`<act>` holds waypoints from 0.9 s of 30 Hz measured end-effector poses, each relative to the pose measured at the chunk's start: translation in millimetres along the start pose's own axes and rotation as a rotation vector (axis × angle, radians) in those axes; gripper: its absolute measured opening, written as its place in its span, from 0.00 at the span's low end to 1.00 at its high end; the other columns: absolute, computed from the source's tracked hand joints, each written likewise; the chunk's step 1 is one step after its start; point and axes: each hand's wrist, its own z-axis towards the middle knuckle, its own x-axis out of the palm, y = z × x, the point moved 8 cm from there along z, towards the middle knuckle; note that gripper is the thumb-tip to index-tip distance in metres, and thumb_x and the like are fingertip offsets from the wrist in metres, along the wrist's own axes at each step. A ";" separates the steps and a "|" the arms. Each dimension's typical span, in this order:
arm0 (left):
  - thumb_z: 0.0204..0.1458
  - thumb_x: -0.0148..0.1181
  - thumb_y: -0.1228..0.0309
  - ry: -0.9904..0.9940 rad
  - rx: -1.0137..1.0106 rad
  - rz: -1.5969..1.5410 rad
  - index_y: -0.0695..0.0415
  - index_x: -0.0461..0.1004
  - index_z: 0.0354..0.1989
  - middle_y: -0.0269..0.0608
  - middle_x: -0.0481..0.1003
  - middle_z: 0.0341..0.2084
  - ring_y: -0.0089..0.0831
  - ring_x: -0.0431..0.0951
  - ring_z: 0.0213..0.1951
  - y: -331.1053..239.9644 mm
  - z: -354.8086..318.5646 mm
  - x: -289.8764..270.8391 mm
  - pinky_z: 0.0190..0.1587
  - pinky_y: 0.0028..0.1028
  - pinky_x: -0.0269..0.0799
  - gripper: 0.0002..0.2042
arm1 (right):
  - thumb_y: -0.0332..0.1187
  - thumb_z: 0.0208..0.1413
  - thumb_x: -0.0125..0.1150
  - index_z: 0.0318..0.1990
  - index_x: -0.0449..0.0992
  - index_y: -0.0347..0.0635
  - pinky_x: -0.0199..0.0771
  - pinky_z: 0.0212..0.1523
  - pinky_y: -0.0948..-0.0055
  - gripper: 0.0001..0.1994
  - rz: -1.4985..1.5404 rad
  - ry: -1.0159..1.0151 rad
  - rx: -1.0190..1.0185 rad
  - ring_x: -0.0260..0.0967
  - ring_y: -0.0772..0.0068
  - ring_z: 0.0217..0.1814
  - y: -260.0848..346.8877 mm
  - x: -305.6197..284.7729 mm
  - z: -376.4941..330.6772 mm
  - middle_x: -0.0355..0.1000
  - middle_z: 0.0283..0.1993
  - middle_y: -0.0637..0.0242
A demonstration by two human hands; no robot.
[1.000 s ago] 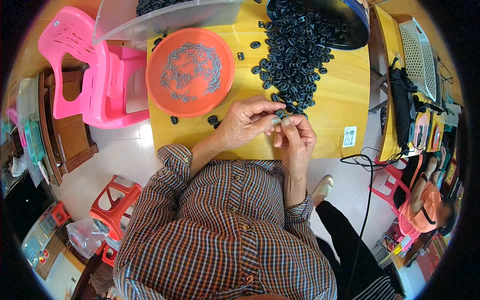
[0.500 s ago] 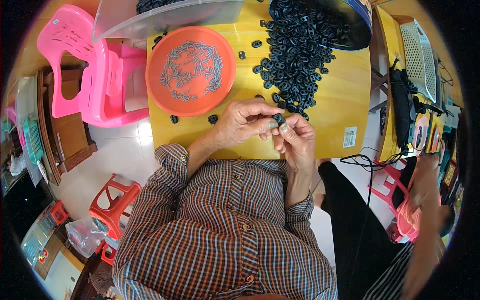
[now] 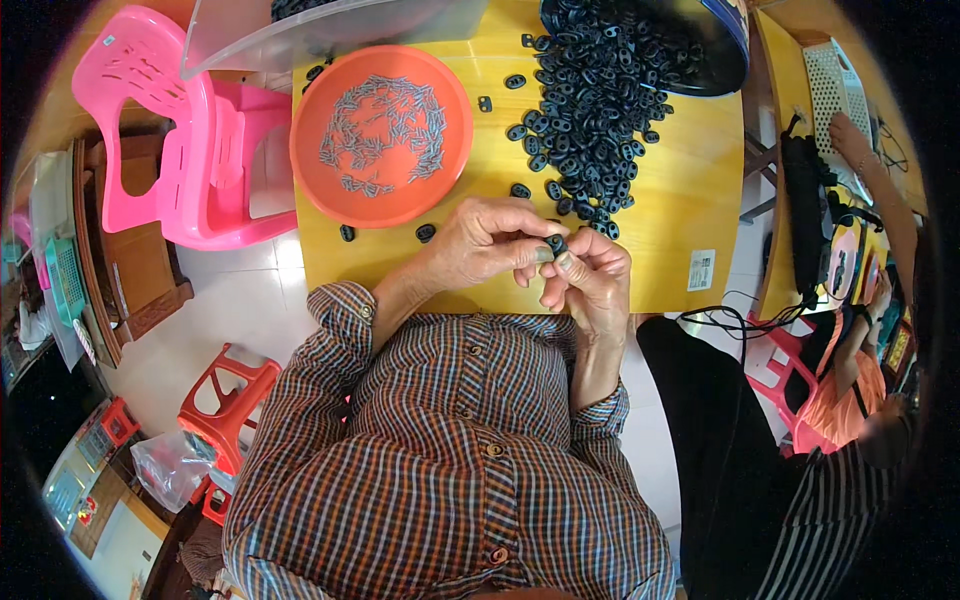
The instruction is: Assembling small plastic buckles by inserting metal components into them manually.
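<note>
A small black plastic piece [image 3: 556, 243] is pinched between the fingertips of the left hand [image 3: 490, 243] and the right hand [image 3: 592, 283], both clamped on it just above the near edge of the yellow tabletop [image 3: 690, 210]. Behind the hands lies a heap of like black pieces [image 3: 590, 110], and left of it an orange dish [image 3: 310, 170] of small grey pins [image 3: 385, 130].

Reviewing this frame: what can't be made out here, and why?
Head view only:
- Black part pinched between left hand and right hand: mostly hidden by the fingers; its shape is unclear.
- Whether a pin is in it: too small to tell.
- Pins in the orange dish: too small for detail.
- Dark bowl and clear bin: cut off by the top edge.
</note>
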 end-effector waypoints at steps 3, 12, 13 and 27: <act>0.53 0.56 0.81 -0.005 0.106 0.079 0.64 0.74 0.46 0.38 0.72 0.27 0.22 0.76 0.25 -3.1 0.4 0.5 0.26 0.19 0.71 0.12 | 0.25 0.54 0.59 0.30 0.71 0.31 0.71 0.14 0.80 0.06 -0.025 -0.021 -0.012 0.71 0.72 0.17 -0.3 1.9 2.3 0.74 0.26 0.55; 0.54 0.55 0.80 -0.079 -0.014 0.079 0.64 0.73 0.47 0.36 0.74 0.29 0.20 0.75 0.28 -4.3 4.4 -2.4 0.30 0.19 0.72 0.12 | 0.26 0.57 0.55 0.33 0.71 0.32 0.72 0.19 0.80 0.05 -0.013 -0.031 -0.044 0.71 0.74 0.19 1.0 -2.0 7.7 0.74 0.28 0.57; 0.54 0.55 0.80 -0.073 -0.006 0.076 0.64 0.73 0.47 0.36 0.74 0.29 0.20 0.75 0.28 -2.5 5.2 -1.3 0.30 0.19 0.72 0.12 | 0.26 0.57 0.54 0.35 0.71 0.31 0.75 0.20 0.78 0.05 0.006 -0.017 -0.049 0.73 0.71 0.21 2.1 -3.0 7.4 0.75 0.30 0.55; 0.51 0.57 0.81 -0.128 0.034 0.221 0.64 0.73 0.47 0.37 0.74 0.31 0.19 0.75 0.28 -9.2 -16.0 -8.0 0.29 0.18 0.72 0.13 | 0.27 0.57 0.56 0.34 0.71 0.34 0.68 0.18 0.83 0.04 -0.161 -0.014 -0.014 0.70 0.77 0.20 -5.7 7.0 1.2 0.75 0.29 0.61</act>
